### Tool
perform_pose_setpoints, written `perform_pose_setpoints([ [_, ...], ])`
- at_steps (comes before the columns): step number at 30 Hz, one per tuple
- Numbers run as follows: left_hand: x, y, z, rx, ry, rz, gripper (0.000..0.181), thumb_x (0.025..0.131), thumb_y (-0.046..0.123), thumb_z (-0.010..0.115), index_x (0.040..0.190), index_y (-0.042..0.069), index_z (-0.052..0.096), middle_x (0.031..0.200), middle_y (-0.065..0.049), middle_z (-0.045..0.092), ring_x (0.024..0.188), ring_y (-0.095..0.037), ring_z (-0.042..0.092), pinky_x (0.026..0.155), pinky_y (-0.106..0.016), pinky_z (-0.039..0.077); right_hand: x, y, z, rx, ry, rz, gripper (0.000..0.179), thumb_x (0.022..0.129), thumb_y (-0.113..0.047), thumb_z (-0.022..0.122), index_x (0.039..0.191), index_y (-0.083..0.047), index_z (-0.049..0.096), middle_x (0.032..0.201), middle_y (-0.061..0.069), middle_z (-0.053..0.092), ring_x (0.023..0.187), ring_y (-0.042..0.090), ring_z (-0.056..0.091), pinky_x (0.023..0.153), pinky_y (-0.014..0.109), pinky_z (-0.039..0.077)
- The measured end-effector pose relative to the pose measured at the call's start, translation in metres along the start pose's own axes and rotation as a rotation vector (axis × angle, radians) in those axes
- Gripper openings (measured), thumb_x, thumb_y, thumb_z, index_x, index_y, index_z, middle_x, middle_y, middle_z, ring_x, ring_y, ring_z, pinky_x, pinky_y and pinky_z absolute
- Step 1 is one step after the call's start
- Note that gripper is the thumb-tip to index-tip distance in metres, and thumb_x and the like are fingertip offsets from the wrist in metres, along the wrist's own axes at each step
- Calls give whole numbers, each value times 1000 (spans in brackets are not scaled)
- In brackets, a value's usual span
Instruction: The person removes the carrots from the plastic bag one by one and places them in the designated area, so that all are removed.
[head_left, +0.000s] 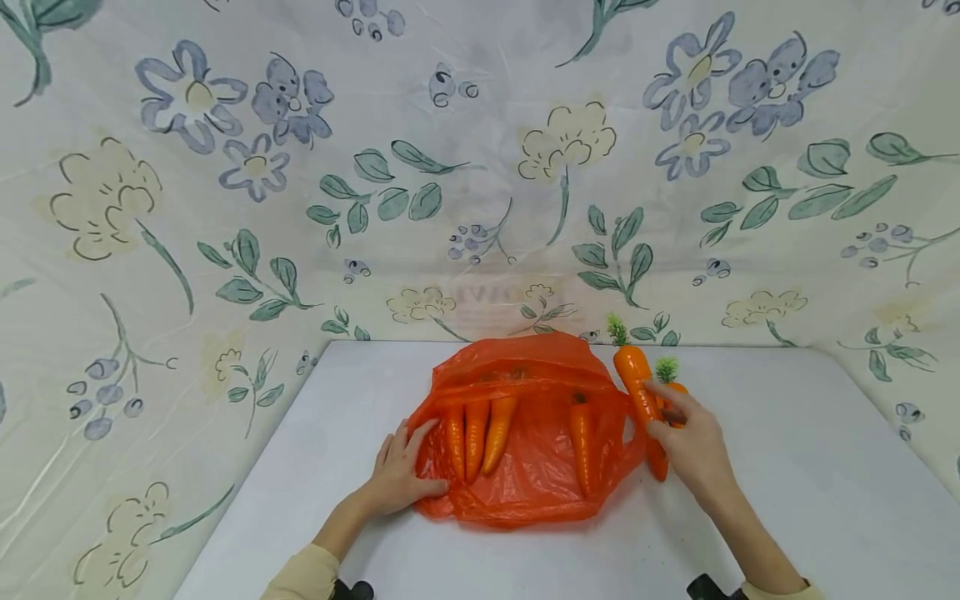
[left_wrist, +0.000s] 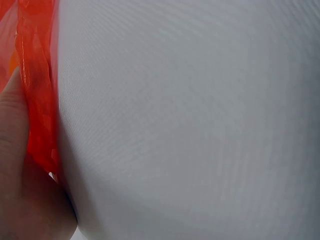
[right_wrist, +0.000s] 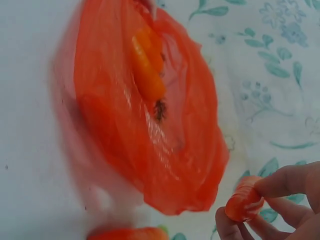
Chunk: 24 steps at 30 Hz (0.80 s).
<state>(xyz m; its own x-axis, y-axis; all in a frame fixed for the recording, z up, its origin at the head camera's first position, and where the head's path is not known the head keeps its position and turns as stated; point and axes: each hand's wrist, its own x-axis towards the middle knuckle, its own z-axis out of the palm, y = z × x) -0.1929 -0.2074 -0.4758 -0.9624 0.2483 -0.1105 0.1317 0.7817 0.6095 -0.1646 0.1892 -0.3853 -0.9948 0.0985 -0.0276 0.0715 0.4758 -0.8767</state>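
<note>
A thin red-orange plastic bag (head_left: 540, 442) lies on the white table. Through its film show three carrots (head_left: 476, 433) side by side at the left and a single carrot (head_left: 582, 446) toward the right. My left hand (head_left: 397, 475) rests on the bag's left edge, fingers spread and thumb apart from them; in the left wrist view the thumb (left_wrist: 12, 125) lies against the film. Right of the bag, my right hand (head_left: 693, 442) pinches a carrot (head_left: 636, 375) with a leafy green top. Partly behind that hand is another green-topped carrot (head_left: 677, 388).
The white table (head_left: 787, 433) ends at the back against a hanging floral cloth (head_left: 480, 167), which also covers both sides. In the right wrist view, part of an orange carrot (right_wrist: 127, 234) shows at the lower edge, close to the bag.
</note>
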Motion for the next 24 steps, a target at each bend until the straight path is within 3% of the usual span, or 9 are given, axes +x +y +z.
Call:
perform_pose_setpoints([
  [5,0,-1,1,-1,1,-14,97,77,43,78,154,19,25,158,-25,10,146,-48,-1,115,-68,1,6,11,-11,-8,20,51,57,94,-8,48,151,-10,41,147,24,40,118,40,48,78,36,59],
  [10,1,-2,2,2,1,-13,97,77,43,78,154,19,25,158,-25,11,147,-47,-1,115,-68,1,13,17,-20,-8,17,94,58,97,-8,45,154,-8,34,152,26,33,128,44,43,95,48,54],
  [15,1,-2,2,4,2,-10,97,77,44,78,154,18,25,158,-25,11,147,-47,-1,115,-68,1,19,25,-25,-12,40,118,59,97,-7,44,154,-7,32,154,28,32,131,46,42,101,53,48],
  [24,1,-1,1,4,2,-16,97,77,44,78,154,19,25,158,-25,10,146,-49,-1,115,-69,2,27,51,-29,-40,98,177,59,95,-7,44,153,-4,33,152,30,34,128,47,45,88,45,57],
])
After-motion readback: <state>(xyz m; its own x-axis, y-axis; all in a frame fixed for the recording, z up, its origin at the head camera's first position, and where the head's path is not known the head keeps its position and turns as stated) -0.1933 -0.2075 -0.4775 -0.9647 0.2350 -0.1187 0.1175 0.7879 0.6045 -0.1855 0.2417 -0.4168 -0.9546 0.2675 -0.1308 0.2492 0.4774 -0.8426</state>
